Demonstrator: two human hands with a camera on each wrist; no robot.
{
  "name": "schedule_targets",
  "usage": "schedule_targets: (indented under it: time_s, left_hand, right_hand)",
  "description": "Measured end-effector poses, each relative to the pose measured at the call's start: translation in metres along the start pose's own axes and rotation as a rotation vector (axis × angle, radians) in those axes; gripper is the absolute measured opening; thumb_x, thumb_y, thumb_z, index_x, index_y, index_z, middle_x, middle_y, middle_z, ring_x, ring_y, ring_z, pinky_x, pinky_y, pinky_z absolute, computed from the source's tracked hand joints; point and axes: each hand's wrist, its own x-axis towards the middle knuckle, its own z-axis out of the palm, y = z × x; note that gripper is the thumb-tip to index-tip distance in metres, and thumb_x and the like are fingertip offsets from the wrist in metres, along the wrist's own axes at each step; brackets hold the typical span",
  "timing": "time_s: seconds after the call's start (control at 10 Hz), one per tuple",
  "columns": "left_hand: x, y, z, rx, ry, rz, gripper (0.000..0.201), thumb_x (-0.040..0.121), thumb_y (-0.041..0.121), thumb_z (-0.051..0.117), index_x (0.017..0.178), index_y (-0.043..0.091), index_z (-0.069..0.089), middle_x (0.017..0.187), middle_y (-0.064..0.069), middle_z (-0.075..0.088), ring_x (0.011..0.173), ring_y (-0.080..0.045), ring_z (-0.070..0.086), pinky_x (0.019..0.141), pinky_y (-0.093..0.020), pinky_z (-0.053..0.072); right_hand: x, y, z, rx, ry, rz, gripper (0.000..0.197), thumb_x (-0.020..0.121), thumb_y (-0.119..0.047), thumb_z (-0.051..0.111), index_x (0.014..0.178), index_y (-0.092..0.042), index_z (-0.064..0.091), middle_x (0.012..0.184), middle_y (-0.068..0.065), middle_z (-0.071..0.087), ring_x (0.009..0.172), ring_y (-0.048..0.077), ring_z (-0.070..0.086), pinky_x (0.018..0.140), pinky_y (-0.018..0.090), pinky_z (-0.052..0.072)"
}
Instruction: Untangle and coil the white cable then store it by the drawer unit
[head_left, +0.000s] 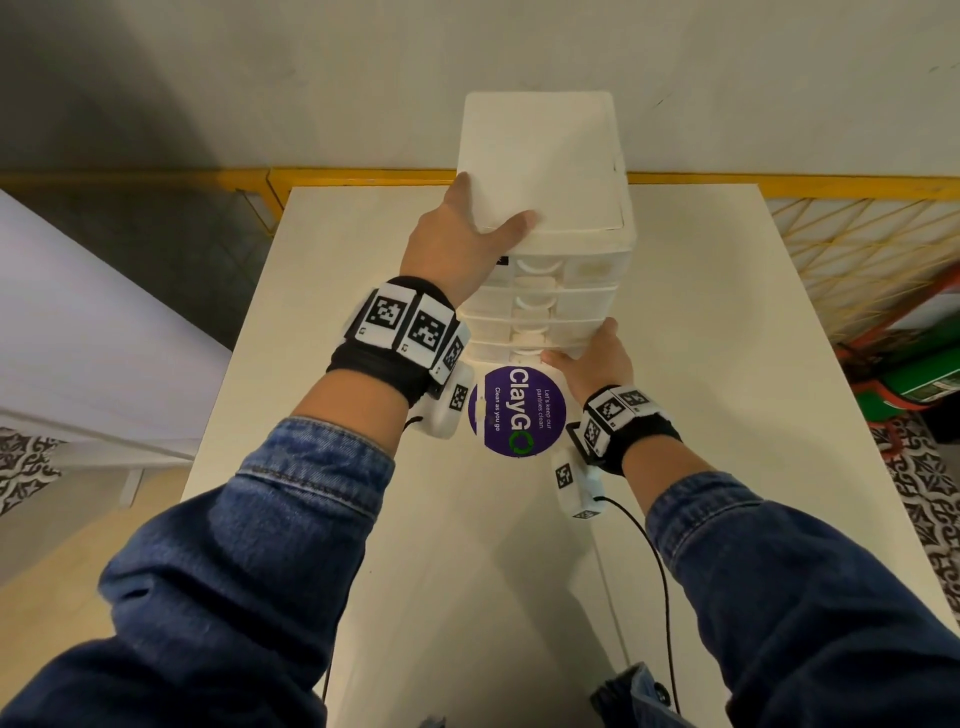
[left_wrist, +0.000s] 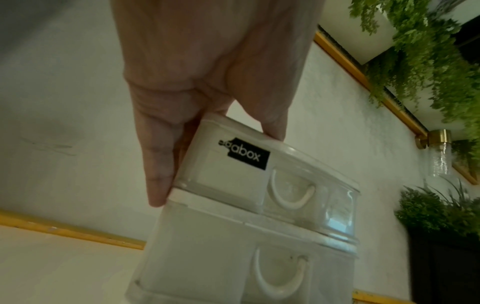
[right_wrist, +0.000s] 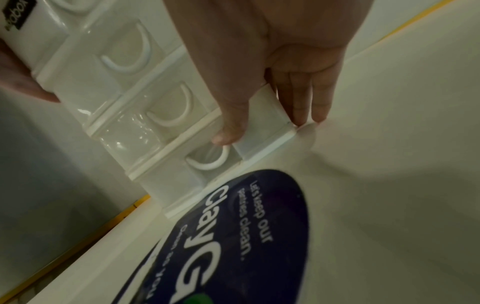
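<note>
A white plastic drawer unit (head_left: 540, 156) with several small drawers stands at the far middle of the pale table (head_left: 701, 364). My left hand (head_left: 462, 234) grips its top left corner, thumb on the lid, fingers down the left side. In the left wrist view the left hand (left_wrist: 202, 107) clasps that corner of the drawer unit (left_wrist: 233, 236). My right hand (head_left: 587, 348) holds the bottom right corner. The right wrist view shows the right hand (right_wrist: 285, 61) with its thumb across the lowest drawer front of the drawer unit (right_wrist: 124, 98) and its fingers along the side. No white cable shows in any view.
A round purple ClayGo sticker (head_left: 517, 410) lies on the table just in front of the unit. A thin black cord (head_left: 660, 571) trails from my right wrist camera. Yellow mesh fencing (head_left: 857, 244) runs behind and right; a wall stands behind the unit.
</note>
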Motion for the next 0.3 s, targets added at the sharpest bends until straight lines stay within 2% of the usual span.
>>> schedule_targets:
  time_s: [0.1, 0.2, 0.3]
  left_hand:
    - [-0.005, 0.004, -0.002, 0.012, -0.027, -0.019, 0.093, 0.082, 0.065, 0.052, 0.150, 0.013, 0.016, 0.151, -0.010, 0.037, 0.137, -0.026, 0.036, 0.103, -0.030, 0.032]
    - [-0.012, -0.002, -0.004, -0.053, -0.060, -0.030, 0.098, 0.083, 0.066, 0.049, 0.151, 0.012, 0.003, 0.156, -0.008, 0.027, 0.141, -0.024, 0.031, 0.108, -0.030, 0.027]
    - [-0.030, -0.017, -0.004, -0.217, -0.065, -0.063, 0.102, 0.082, 0.068, 0.048, 0.150, 0.014, -0.005, 0.157, -0.012, 0.020, 0.142, -0.025, 0.028, 0.114, -0.038, 0.025]
  right_hand:
    - [-0.006, 0.003, -0.005, -0.042, -0.105, -0.011, 0.074, 0.072, -0.025, 0.074, 0.129, -0.009, 0.029, 0.121, 0.014, 0.058, 0.108, 0.035, 0.058, 0.086, 0.041, 0.048]
    - [-0.017, 0.013, -0.015, -0.111, -0.196, -0.001, 0.098, 0.076, -0.028, 0.072, 0.145, -0.011, 0.005, 0.139, 0.017, 0.047, 0.124, 0.033, 0.049, 0.099, 0.045, 0.044]
    - [-0.041, 0.034, -0.030, -0.152, -0.243, 0.016, 0.095, 0.080, -0.032, 0.068, 0.147, -0.013, 0.003, 0.148, 0.017, 0.032, 0.134, 0.030, 0.037, 0.108, 0.041, 0.034]
